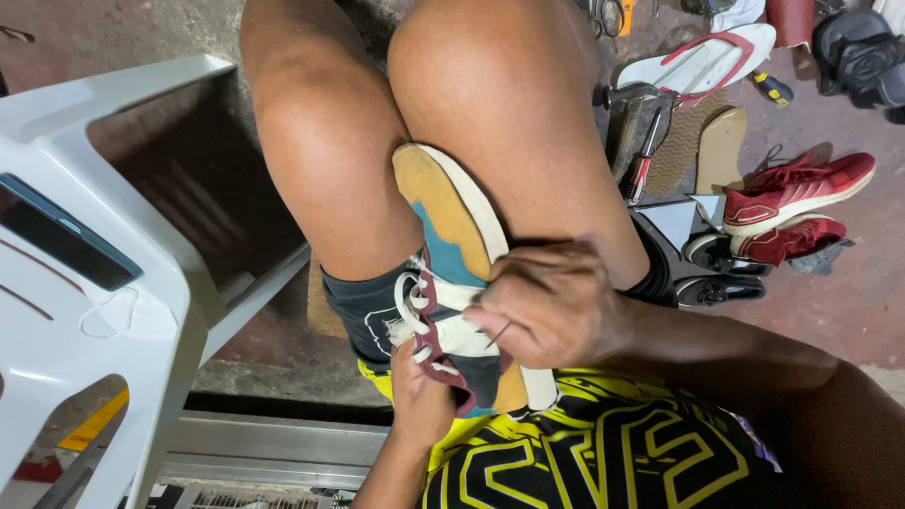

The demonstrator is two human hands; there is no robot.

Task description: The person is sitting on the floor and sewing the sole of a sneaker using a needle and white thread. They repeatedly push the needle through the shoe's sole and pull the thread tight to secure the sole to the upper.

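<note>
- White plastic chair: stands left of the knees.
- Left hand: grips the shoe's heel end from below.
- Multicoloured laced sneaker with tan sole: clamped between the thighs, stitching apparently unfinished.
- Right hand: pinches a thin metal needle.
- Red sneakers: on floor, right.

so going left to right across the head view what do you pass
white plastic chair → left hand → shoe gripped between the knees → right hand holding a needle → red sneakers
</note>
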